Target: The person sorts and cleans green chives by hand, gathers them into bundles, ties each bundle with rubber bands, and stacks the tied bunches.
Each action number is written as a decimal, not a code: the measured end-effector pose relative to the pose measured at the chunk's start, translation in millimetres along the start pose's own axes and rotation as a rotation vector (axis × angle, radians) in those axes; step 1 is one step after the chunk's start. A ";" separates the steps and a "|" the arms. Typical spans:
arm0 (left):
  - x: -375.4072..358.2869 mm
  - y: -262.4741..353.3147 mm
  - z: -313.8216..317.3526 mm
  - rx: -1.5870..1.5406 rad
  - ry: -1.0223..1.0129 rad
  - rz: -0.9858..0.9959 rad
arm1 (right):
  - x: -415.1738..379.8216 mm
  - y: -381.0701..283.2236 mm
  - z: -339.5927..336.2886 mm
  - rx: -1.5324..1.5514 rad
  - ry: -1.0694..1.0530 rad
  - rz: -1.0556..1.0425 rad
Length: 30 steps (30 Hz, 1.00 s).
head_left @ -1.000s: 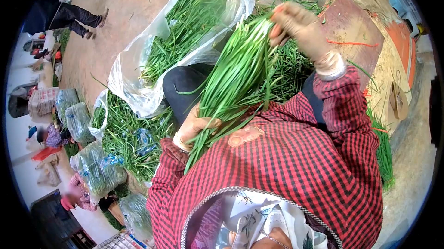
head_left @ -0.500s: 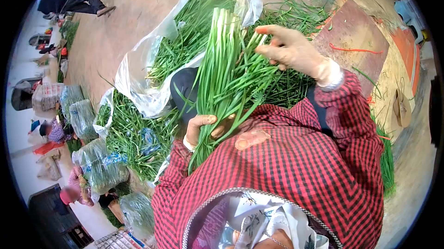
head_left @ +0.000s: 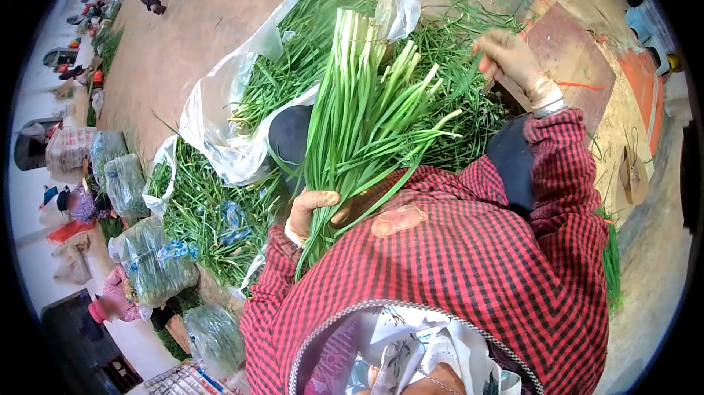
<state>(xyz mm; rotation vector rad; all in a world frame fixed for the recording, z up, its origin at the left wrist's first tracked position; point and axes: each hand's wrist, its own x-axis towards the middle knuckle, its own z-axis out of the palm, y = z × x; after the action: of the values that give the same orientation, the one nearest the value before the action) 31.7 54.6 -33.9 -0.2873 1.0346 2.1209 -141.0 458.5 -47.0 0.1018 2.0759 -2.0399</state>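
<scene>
Bright, fairly even light reaches me, whitening the folds of the plastic bag [head_left: 209, 138]; the leaf heap [head_left: 469, 134] before me is dark with shadow. My right hand [head_left: 510, 63] looks slightly soft, the green stalks [head_left: 345, 116] crisper. The round lens bends the far wall [head_left: 37, 270] on my left, with blue-fringed black corners closing around my view

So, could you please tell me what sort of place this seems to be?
Probably a packing place for leafy greens: the left hand grips a bunch, more lie in an open bag, and wrapped bundles sit off to the left.
</scene>
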 end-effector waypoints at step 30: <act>79.5 13.4 92.7 1.553 0.520 0.628 | -74.3 4.5 94.2 0.675 -0.429 -0.005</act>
<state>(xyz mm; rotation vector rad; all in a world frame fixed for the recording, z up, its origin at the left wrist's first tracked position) -22.5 160.9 -4.6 0.3304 2.9549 1.0458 -57.2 373.2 -36.3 -0.2112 1.0940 -2.4117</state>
